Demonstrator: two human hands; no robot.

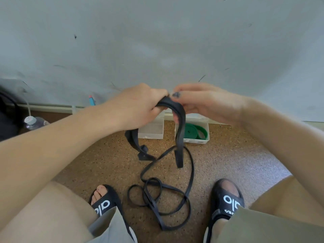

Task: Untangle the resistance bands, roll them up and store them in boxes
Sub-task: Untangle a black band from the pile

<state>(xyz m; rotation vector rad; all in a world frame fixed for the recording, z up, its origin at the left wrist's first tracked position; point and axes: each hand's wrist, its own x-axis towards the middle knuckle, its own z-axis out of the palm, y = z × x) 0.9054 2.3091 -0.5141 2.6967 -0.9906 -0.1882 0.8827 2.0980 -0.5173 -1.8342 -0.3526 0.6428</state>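
Note:
A black resistance band (pixel 180 137) is held up between both hands above the floor. My left hand (pixel 138 106) grips its upper bend with curled fingers. My right hand (pixel 201 102) pinches the same bend from the right side. The band hangs down in two strands, and a tangled heap of black band (pixel 157 195) loops on the floor between my feet. A clear plastic box (pixel 152 130) stands behind on the floor, partly hidden by my left hand. To its right a second clear box (pixel 206 130) holds a rolled green band (pixel 192 130).
The speckled cork-coloured floor (pixel 236 155) meets a pale wall (pixel 157 41) just behind the boxes. A plastic water bottle (pixel 35 122) lies at the left near a dark bag (pixel 7 116). My feet in black slides (pixel 228 200) flank the tangle.

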